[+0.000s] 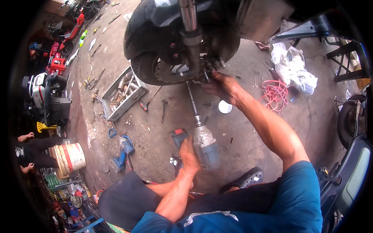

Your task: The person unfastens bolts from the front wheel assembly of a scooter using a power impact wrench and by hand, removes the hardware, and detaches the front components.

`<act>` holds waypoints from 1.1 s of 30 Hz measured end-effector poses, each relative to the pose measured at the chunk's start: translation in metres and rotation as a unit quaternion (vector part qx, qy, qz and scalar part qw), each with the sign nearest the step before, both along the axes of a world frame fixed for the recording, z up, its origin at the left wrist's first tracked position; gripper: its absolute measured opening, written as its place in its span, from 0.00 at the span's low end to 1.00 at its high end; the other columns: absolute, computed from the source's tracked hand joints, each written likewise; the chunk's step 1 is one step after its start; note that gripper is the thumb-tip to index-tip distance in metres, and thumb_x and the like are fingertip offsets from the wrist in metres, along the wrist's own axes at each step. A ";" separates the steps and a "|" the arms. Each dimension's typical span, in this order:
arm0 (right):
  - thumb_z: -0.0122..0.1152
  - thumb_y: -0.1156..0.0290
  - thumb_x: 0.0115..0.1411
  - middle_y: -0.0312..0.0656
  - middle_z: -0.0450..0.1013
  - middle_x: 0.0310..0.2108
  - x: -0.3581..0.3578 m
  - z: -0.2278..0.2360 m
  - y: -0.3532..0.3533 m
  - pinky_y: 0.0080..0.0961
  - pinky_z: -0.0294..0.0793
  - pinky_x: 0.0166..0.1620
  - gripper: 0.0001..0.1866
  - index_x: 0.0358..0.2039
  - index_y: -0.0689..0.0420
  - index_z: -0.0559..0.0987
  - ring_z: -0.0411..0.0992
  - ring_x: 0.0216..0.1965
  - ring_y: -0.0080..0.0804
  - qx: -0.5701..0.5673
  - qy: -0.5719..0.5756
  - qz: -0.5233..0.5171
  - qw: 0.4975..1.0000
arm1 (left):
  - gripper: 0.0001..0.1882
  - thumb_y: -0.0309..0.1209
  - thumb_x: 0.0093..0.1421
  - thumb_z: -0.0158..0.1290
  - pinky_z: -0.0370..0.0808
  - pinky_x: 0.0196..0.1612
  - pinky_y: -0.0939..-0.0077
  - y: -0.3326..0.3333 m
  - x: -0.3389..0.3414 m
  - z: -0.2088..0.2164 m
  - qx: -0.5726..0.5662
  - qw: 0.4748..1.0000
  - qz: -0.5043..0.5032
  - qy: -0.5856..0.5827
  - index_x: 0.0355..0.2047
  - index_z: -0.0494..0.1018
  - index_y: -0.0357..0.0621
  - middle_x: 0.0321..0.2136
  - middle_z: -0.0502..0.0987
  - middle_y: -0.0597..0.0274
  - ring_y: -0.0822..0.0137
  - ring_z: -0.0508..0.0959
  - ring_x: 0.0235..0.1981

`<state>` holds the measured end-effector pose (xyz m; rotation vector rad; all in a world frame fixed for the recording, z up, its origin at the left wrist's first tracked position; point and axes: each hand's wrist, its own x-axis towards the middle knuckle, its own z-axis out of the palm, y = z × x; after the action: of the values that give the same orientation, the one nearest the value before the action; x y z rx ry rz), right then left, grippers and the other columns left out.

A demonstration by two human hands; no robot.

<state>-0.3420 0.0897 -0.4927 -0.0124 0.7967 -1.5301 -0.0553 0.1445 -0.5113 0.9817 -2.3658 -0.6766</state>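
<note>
Blue-and-silver cordless impact wrench (206, 145): held by left hand's (189, 156) fingers. Right hand (223, 86) near grey metal fork leg (193, 50), finger grip unclear. Advise: align slim steel extension (192, 97) squarely before triggering.

Short-sleeved blue tee (268, 220) w/ pale curved print (213, 214), dark legwear (126, 200), dark perforated clog (245, 180) with white mark (256, 179), left hand (189, 156) and right hand (226, 87) bare.

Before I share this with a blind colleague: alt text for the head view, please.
A left hand grips a cordless impact wrench, its long extension pointing toward a motorcycle's front wheel; the right hand reaches beside the fork. A tray of sockets lies on the floor.
</note>
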 end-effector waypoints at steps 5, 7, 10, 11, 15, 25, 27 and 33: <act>0.46 0.63 0.66 0.49 0.73 0.42 0.015 -0.007 0.001 0.35 0.76 0.43 0.17 0.47 0.63 0.70 0.75 0.37 0.38 0.027 0.103 0.045 0.993 | 0.25 0.22 0.46 0.57 0.73 0.32 0.61 0.000 0.009 -0.016 0.046 0.998 0.042 0.029 0.46 0.66 0.33 0.30 0.74 0.49 0.50 0.76 0.30; 0.49 0.62 0.65 0.45 0.74 0.37 0.030 -0.017 0.020 0.27 0.78 0.33 0.16 0.45 0.62 0.71 0.75 0.30 0.28 0.037 0.237 0.130 0.962 | 0.25 0.22 0.46 0.58 0.73 0.33 0.61 -0.001 0.018 -0.028 0.099 0.990 0.072 0.068 0.46 0.67 0.34 0.31 0.74 0.51 0.51 0.77 0.30; 0.51 0.66 0.62 0.47 0.74 0.41 0.055 -0.059 0.046 0.27 0.78 0.36 0.14 0.44 0.62 0.73 0.76 0.31 0.30 0.082 0.497 0.247 0.828 | 0.25 0.23 0.45 0.59 0.74 0.34 0.62 -0.002 0.015 -0.021 0.120 0.988 0.075 0.066 0.46 0.67 0.35 0.31 0.75 0.52 0.52 0.77 0.31; 0.50 0.68 0.60 0.48 0.75 0.40 0.062 -0.107 0.052 0.29 0.77 0.38 0.14 0.43 0.61 0.74 0.76 0.34 0.36 0.029 0.709 0.237 0.663 | 0.25 0.23 0.45 0.59 0.74 0.34 0.62 -0.001 0.008 -0.018 0.124 0.988 0.067 0.064 0.46 0.67 0.36 0.32 0.75 0.52 0.52 0.77 0.31; 0.47 0.73 0.57 0.50 0.75 0.41 0.082 -0.102 0.039 0.31 0.76 0.42 0.13 0.41 0.58 0.76 0.76 0.42 0.42 0.089 0.824 0.328 0.454 | 0.24 0.23 0.45 0.59 0.74 0.35 0.62 -0.001 0.008 -0.005 0.086 0.993 0.061 0.059 0.45 0.67 0.36 0.32 0.75 0.52 0.51 0.77 0.32; 0.47 0.65 0.64 0.47 0.76 0.34 0.057 -0.037 0.043 0.33 0.78 0.37 0.16 0.45 0.62 0.74 0.77 0.33 0.37 0.115 0.637 0.277 0.710 | 0.25 0.21 0.44 0.56 0.73 0.34 0.59 -0.003 -0.013 0.018 -0.031 0.999 -0.011 0.012 0.45 0.67 0.31 0.31 0.73 0.46 0.47 0.76 0.31; 0.45 0.58 0.67 0.43 0.75 0.32 0.041 -0.008 0.039 0.31 0.78 0.36 0.19 0.45 0.62 0.73 0.75 0.31 0.31 0.116 0.224 0.152 0.956 | 0.24 0.20 0.44 0.55 0.73 0.34 0.59 0.003 -0.009 0.005 0.067 0.997 0.017 0.024 0.44 0.67 0.29 0.31 0.73 0.45 0.47 0.75 0.31; 0.41 0.57 0.68 0.42 0.72 0.33 0.026 0.043 0.026 0.27 0.75 0.35 0.20 0.46 0.60 0.71 0.72 0.31 0.29 0.030 0.093 0.044 0.994 | 0.22 0.19 0.44 0.52 0.73 0.34 0.59 0.001 -0.041 0.021 -0.001 0.999 -0.043 0.009 0.44 0.67 0.28 0.32 0.72 0.44 0.46 0.75 0.32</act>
<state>-0.3162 0.1161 -0.4494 -0.1464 0.9767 -1.4352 -0.0965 0.1456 -0.4905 0.8746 -2.4041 -0.7127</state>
